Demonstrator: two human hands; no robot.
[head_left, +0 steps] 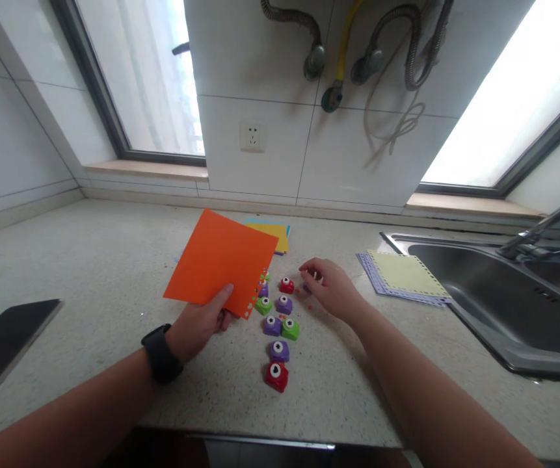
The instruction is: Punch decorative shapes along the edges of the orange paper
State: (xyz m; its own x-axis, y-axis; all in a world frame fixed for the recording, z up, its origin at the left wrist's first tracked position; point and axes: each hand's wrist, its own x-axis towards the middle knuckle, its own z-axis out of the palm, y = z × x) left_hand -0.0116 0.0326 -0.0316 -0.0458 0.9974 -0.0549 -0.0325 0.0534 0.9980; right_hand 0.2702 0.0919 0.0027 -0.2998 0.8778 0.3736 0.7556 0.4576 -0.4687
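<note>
My left hand (196,325) grips an orange sheet of paper (224,260) by its near edge, thumb on top. A row of small punched holes runs along the sheet's right edge. My right hand (335,289) has its fingers curled around a small purple craft punch (306,286), mostly hidden by the fingers. Between the hands stand several craft punches, among them a red punch (286,285), a purple punch (284,304), a green punch (290,329) and, nearest me, a red punch with a heart shape (276,376). Tiny orange paper bits (282,317) lie among them.
Yellow and blue paper (277,235) lies behind the orange sheet. Right of my right hand, a stack of edge-punched sheets (406,274) rests beside the steel sink (494,292). A dark flat slab (9,344) lies at the left. A tiled wall (260,175) bounds the counter.
</note>
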